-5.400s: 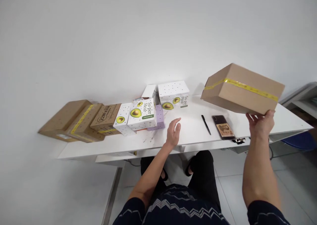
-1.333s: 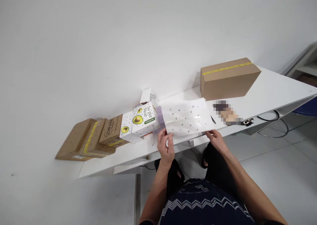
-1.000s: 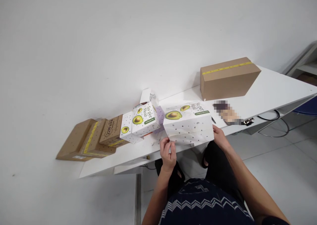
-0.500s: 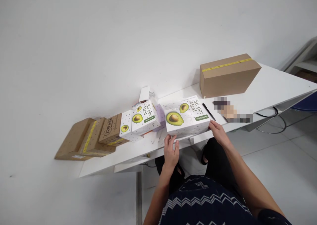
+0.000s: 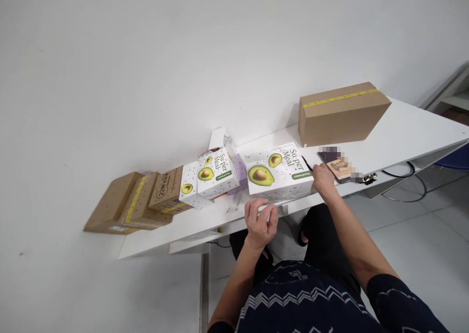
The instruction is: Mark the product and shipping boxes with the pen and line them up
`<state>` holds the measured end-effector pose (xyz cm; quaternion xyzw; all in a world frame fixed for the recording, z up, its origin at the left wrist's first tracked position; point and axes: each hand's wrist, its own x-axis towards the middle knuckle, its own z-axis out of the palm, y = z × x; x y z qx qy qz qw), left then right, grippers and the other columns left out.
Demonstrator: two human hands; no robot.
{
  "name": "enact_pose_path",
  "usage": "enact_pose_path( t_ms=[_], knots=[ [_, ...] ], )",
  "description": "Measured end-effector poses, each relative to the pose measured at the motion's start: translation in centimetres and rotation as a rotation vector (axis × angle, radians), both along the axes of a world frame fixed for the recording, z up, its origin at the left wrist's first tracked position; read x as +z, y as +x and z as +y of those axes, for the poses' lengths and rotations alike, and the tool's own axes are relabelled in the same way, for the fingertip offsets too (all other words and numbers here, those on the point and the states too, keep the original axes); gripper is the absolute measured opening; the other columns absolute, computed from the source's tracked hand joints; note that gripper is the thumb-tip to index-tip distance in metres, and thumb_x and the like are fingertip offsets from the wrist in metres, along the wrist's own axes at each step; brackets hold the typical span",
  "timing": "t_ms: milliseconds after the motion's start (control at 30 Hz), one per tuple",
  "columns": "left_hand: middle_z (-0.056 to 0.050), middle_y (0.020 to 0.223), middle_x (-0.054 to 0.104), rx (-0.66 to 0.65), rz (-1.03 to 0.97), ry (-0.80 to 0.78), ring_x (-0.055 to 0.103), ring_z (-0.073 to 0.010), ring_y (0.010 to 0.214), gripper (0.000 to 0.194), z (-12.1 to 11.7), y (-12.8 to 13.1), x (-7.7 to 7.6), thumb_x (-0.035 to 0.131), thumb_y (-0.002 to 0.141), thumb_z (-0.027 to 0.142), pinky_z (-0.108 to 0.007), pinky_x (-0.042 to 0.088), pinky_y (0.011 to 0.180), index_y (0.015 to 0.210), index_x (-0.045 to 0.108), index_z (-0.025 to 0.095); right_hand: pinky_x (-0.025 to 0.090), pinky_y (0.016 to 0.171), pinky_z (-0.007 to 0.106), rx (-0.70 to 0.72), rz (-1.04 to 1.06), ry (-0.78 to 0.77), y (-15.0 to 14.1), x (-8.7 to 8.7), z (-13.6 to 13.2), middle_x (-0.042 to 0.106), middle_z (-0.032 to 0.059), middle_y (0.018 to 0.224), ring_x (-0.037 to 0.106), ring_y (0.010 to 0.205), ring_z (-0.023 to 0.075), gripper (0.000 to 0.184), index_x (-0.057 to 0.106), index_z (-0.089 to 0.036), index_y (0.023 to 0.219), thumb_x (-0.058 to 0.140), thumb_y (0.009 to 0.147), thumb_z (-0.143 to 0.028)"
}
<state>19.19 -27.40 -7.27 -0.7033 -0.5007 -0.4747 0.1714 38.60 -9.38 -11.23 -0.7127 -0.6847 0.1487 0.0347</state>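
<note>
A white avocado-print "Su-per Meal" box (image 5: 276,171) lies on the white table in front of me. My left hand (image 5: 260,221) is just off its near edge, fingers loosely curled and apart, holding nothing. At the box's right end, my right hand (image 5: 324,180) is closed over the near end of a slim black pen (image 5: 307,163). Only the pen's far part shows; the fingertips are hidden. Right of that hand is a dark, flat phone-like item (image 5: 340,168) with a picture on it, partly blurred out.
Along the left run brown cartons (image 5: 110,206) and smaller avocado-print boxes (image 5: 216,174), with a purple box (image 5: 239,172) behind. A large taped carton (image 5: 340,118) stands against the wall at right. Black cables (image 5: 406,171) hang by the table's front edge (image 5: 146,247).
My right hand has left the box's corner and moved up onto the pen. My left hand has drawn back slightly from the box, its fingers more curled.
</note>
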Motion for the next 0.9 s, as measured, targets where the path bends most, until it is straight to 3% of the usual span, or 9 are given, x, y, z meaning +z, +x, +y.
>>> enact_pose_path(
  t_ms=[133, 233, 333, 467, 633, 733, 900],
  knots=[
    [-0.009, 0.092, 0.063, 0.02, 0.037, -0.033, 0.058, -0.0206, 0.093, 0.008, 1.2, 0.7, 0.0, 0.059, 0.081, 0.017, -0.038, 0.05, 0.083, 0.087, 0.065, 0.019, 0.046, 0.078, 0.037, -0.068, 0.195, 0.082, 1.1, -0.3, -0.5, 0.066, 0.0194, 0.093, 0.064, 0.092, 0.0292, 0.024, 0.064, -0.009, 0.096, 0.047, 0.087, -0.023],
    [-0.009, 0.098, 0.065, 0.05, 0.085, -0.104, 0.058, -0.0234, 0.102, 0.013, 2.0, 0.6, -0.3, 0.058, 0.083, 0.021, -0.041, 0.048, 0.089, 0.093, 0.066, 0.021, 0.049, 0.066, 0.034, -0.243, 0.607, 0.259, 2.4, 0.2, -1.4, 0.066, 0.0088, 0.072, 0.065, 0.07, 0.023, 0.015, 0.058, -0.015, 0.085, 0.054, 0.08, -0.029],
    [-0.01, 0.104, 0.065, 0.056, 0.122, -0.125, 0.054, -0.026, 0.113, 0.019, 3.0, 0.9, -0.3, 0.057, 0.084, 0.022, -0.044, 0.045, 0.095, 0.102, 0.065, 0.021, 0.045, 0.046, 0.027, -0.344, 1.13, 0.437, 2.7, 2.1, -2.4, 0.059, -0.0018, 0.059, 0.057, 0.048, 0.015, 0.013, 0.048, -0.021, 0.08, 0.055, 0.076, -0.032],
    [-0.01, 0.106, 0.067, 0.043, 0.174, -0.083, 0.053, -0.0263, 0.114, 0.023, 4.4, 2.1, -0.2, 0.06, 0.083, 0.021, -0.041, 0.044, 0.095, 0.106, 0.066, 0.02, 0.036, 0.036, 0.021, -0.226, 1.535, 0.567, 1.1, 5.6, -3.8, 0.054, -0.0068, 0.052, 0.05, 0.04, 0.0116, 0.011, 0.041, -0.024, 0.077, 0.051, 0.074, -0.026],
    [-0.008, 0.11, 0.067, 0.127, 0.237, -0.153, 0.057, -0.0267, 0.103, 0.029, 6.1, 3.0, -0.4, 0.059, 0.086, 0.028, -0.04, 0.041, 0.086, 0.114, 0.063, 0.022, 0.041, 0.042, 0.022, 0.016, 1.483, 0.559, -2.1, 7.7, -5.1, 0.057, -0.0039, 0.06, 0.053, 0.046, 0.0106, 0.013, 0.053, -0.021, 0.088, 0.049, 0.08, -0.03],
    [-0.008, 0.107, 0.068, 0.175, 0.229, -0.183, 0.058, -0.026, 0.098, 0.027, 7.0, 2.9, -0.5, 0.058, 0.087, 0.031, -0.039, 0.039, 0.08, 0.113, 0.063, 0.024, 0.045, 0.048, 0.023, 0.065, 1.371, 0.529, -3.3, 7.5, -4.6, 0.059, -0.0022, 0.068, 0.055, 0.053, 0.0108, 0.015, 0.055, -0.02, 0.089, 0.052, 0.081, -0.032],
    [-0.008, 0.108, 0.067, 0.214, 0.244, -0.197, 0.057, -0.0254, 0.098, 0.027, 7.7, 3.0, -0.6, 0.055, 0.089, 0.033, -0.039, 0.037, 0.08, 0.113, 0.063, 0.024, 0.043, 0.049, 0.022, 0.045, 1.26, 0.456, -4.2, 6.5, -3.1, 0.055, -0.0044, 0.06, 0.052, 0.049, 0.0105, 0.014, 0.048, -0.022, 0.077, 0.052, 0.082, -0.034]
  ],
)
